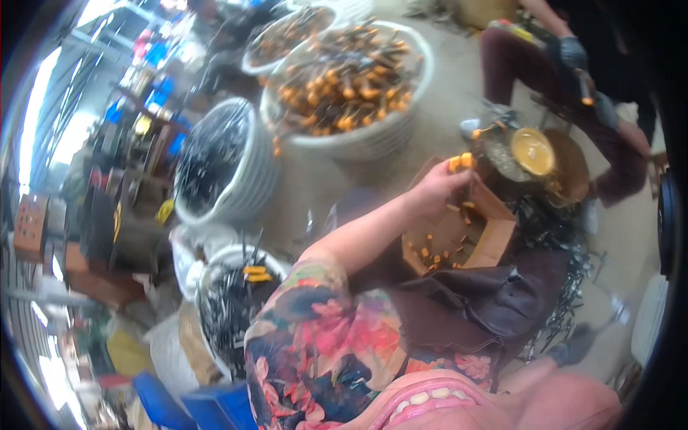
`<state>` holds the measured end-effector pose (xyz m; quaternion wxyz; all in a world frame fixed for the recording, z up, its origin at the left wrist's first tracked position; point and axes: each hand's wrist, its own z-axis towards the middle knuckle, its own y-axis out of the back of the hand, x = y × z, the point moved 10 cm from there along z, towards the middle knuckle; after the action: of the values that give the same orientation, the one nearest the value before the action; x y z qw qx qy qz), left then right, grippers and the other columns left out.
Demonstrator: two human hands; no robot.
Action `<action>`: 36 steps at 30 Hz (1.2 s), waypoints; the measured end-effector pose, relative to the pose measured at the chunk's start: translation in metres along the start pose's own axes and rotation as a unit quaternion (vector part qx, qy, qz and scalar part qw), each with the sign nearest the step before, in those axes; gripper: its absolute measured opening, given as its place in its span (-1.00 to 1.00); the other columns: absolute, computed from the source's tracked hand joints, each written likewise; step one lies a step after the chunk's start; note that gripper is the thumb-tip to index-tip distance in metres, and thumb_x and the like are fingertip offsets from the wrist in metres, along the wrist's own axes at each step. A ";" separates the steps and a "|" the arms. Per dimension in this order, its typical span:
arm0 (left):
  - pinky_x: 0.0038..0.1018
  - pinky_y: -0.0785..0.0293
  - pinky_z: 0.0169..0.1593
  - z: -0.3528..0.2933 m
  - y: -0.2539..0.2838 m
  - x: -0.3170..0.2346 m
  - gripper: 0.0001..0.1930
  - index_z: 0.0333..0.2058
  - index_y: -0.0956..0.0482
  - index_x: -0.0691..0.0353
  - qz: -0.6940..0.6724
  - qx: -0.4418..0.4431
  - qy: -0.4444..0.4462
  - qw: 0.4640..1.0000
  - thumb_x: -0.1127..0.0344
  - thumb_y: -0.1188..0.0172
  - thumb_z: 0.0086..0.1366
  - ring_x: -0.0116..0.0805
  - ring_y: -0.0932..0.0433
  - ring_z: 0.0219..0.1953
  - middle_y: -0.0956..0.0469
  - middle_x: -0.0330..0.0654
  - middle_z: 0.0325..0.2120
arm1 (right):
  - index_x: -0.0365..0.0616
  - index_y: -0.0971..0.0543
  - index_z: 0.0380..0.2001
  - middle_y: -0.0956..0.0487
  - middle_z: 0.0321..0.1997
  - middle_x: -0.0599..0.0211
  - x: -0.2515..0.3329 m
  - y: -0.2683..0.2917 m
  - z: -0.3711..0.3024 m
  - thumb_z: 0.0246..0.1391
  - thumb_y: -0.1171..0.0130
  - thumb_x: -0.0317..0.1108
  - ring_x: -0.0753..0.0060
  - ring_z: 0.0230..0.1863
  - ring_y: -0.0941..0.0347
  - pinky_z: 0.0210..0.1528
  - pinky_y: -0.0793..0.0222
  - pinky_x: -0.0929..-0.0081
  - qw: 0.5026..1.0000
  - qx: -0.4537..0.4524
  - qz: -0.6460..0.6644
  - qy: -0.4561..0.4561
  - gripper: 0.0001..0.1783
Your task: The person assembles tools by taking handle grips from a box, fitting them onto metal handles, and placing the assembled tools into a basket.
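Observation:
My left hand (438, 188) is closed at the far edge of an open cardboard box (494, 240), with small yellow-orange pieces (461, 162) showing at its fingertips. Their exact kind is too blurred to tell. More small orange-ended pieces (438, 256) lie scattered inside the box. Beneath the box, a dark brown apron (473, 304) covers my lap. Just beyond the hand is a round yellow dish (533, 151) over a container of grey bits (502, 156). My right hand does not show.
A big white basket (344, 147) holds many orange-ended dark pieces. White baskets of black strips (215, 161) stand at left. A heap of dark strips (555, 236) lies on the floor at right. Opposite, another person's gloved hand (572, 54) holds an orange-ended piece.

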<state>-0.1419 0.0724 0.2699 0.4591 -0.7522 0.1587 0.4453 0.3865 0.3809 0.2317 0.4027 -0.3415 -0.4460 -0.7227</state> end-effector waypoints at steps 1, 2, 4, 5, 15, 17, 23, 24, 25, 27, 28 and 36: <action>-0.45 -0.51 -0.18 -0.003 -0.007 -0.008 -0.72 0.00 -0.35 0.14 0.028 0.027 -0.005 0.999 0.32 -0.03 0.34 -0.41 -0.53 -0.23 -0.53 -0.22 -0.25 | -0.34 -0.45 -0.02 -0.55 -0.19 0.21 0.037 -0.020 0.001 0.18 -0.06 -0.14 0.42 -0.27 -0.46 -0.19 -0.40 0.49 0.998 0.022 0.053 0.017 -0.52; -0.48 -0.50 -0.17 -0.006 -0.015 -0.014 -0.71 0.00 -0.36 0.15 0.058 0.052 -0.011 0.997 0.31 -0.06 0.33 -0.45 -0.52 -0.23 -0.52 -0.25 -0.26 | -0.34 -0.45 -0.02 -0.55 -0.23 0.24 0.071 -0.041 -0.006 0.17 -0.07 -0.15 0.46 -0.30 -0.45 -0.21 -0.39 0.53 0.987 0.057 0.150 -0.018 -0.53; -0.53 -0.47 -0.11 -0.002 -0.054 -0.024 -0.71 -0.01 -0.38 0.19 0.060 0.101 -0.020 0.993 0.36 -0.08 0.30 -0.47 -0.52 -0.22 -0.53 -0.31 -0.28 | -0.34 -0.48 -0.03 -0.53 -0.26 0.33 0.160 -0.082 -0.004 0.15 -0.12 -0.20 0.54 -0.33 -0.43 -0.24 -0.38 0.59 0.971 0.161 0.179 0.008 -0.56; -0.50 -0.45 -0.06 -0.003 -0.073 -0.035 -0.71 -0.02 -0.39 0.21 0.171 0.117 -0.060 0.976 0.39 -0.11 0.28 -0.46 -0.50 -0.17 -0.52 -0.29 -0.24 | -0.32 -0.50 -0.06 -0.53 -0.28 0.35 0.201 -0.109 -0.012 0.15 -0.12 -0.24 0.55 -0.33 -0.42 -0.25 -0.37 0.59 0.957 0.221 0.184 0.037 -0.61; -0.25 -0.44 -0.04 -0.020 -0.130 -0.023 -0.67 -0.18 -0.53 0.18 0.622 0.228 -0.233 0.712 0.31 -0.26 0.02 -0.08 -0.46 -0.06 -0.49 -0.10 -0.15 | -0.27 -0.57 -0.24 -0.60 -0.30 0.33 0.406 -0.254 -0.161 0.08 -0.16 -0.38 0.48 -0.27 -0.50 -0.20 -0.42 0.49 0.720 0.625 0.015 0.302 -0.79; -0.30 -0.46 -0.11 0.003 -0.108 -0.030 -0.69 -0.20 -0.55 0.15 0.564 0.148 -0.211 0.785 0.24 -0.29 0.05 -0.11 -0.54 -0.22 -0.57 -0.10 -0.33 | -0.31 -0.51 -0.11 -0.59 -0.20 0.26 0.409 -0.269 -0.126 0.08 -0.16 -0.41 0.47 -0.19 -0.50 -0.12 -0.42 0.49 0.771 0.571 0.179 0.217 -0.69; -0.49 -0.53 -0.23 0.031 0.006 -0.072 -0.78 -0.12 -0.50 0.29 0.240 -0.004 -0.121 0.963 0.37 -0.09 0.29 -0.47 -0.54 -0.26 -0.57 -0.21 -0.25 | -0.23 -0.48 -0.07 -0.55 -0.20 0.30 0.394 -0.263 -0.079 0.10 -0.16 -0.29 0.47 -0.29 -0.51 -0.26 -0.48 0.55 0.851 0.298 0.262 0.343 -0.65; -0.51 -0.53 -0.21 0.043 0.005 -0.068 -0.78 -0.11 -0.49 0.29 0.214 -0.006 -0.115 0.970 0.37 -0.08 0.30 -0.48 -0.53 -0.25 -0.57 -0.20 -0.24 | -0.26 -0.43 -0.02 -0.56 -0.30 0.35 0.362 -0.287 -0.083 0.14 -0.15 -0.24 0.53 -0.40 -0.50 -0.39 -0.47 0.60 0.828 0.375 0.396 0.128 -0.59; -0.51 -0.53 -0.21 0.048 0.000 -0.060 -0.78 -0.11 -0.49 0.29 0.213 0.002 -0.110 0.971 0.37 -0.08 0.30 -0.48 -0.53 -0.25 -0.57 -0.20 -0.24 | -0.19 -0.48 -0.06 -0.55 -0.21 0.36 0.332 -0.305 -0.102 0.12 -0.15 -0.26 0.53 -0.32 -0.51 -0.30 -0.48 0.60 0.814 0.435 0.379 0.069 -0.65; -0.49 -0.53 -0.18 0.055 -0.019 -0.040 -0.77 -0.08 -0.46 0.28 0.104 0.018 -0.087 0.991 0.38 -0.06 0.32 -0.47 -0.53 -0.25 -0.56 -0.18 -0.21 | -0.09 -0.51 -0.05 -0.53 -0.12 0.43 0.272 -0.335 -0.137 0.12 -0.15 -0.25 0.56 -0.22 -0.50 -0.21 -0.49 0.59 0.762 0.548 0.337 -0.078 -0.67; -0.49 -0.53 -0.18 0.058 -0.024 -0.032 -0.77 -0.08 -0.46 0.28 0.103 0.024 -0.078 0.991 0.38 -0.06 0.32 -0.47 -0.53 -0.25 -0.56 -0.18 -0.21 | -0.06 -0.49 0.01 -0.52 -0.11 0.48 0.253 -0.352 -0.164 0.14 -0.14 -0.22 0.60 -0.21 -0.47 -0.21 -0.48 0.59 0.709 0.604 0.321 -0.168 -0.63; -0.60 -0.42 -0.29 0.052 -0.030 -0.024 -0.78 -0.10 -0.48 0.25 0.038 0.037 -0.060 0.997 0.35 -0.06 0.31 -0.57 -0.46 -0.41 -0.53 -0.30 -0.30 | -0.04 -0.38 0.10 -0.54 -0.22 0.45 0.298 -0.337 -0.221 0.13 -0.14 -0.26 0.51 -0.18 -0.51 -0.17 -0.57 0.46 0.642 0.635 0.378 -0.206 -0.54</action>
<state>-0.1633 0.1274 0.2962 0.4779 -0.7003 0.1754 0.5004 -0.0737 0.1886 0.2795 0.6563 -0.2811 -0.6989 0.0419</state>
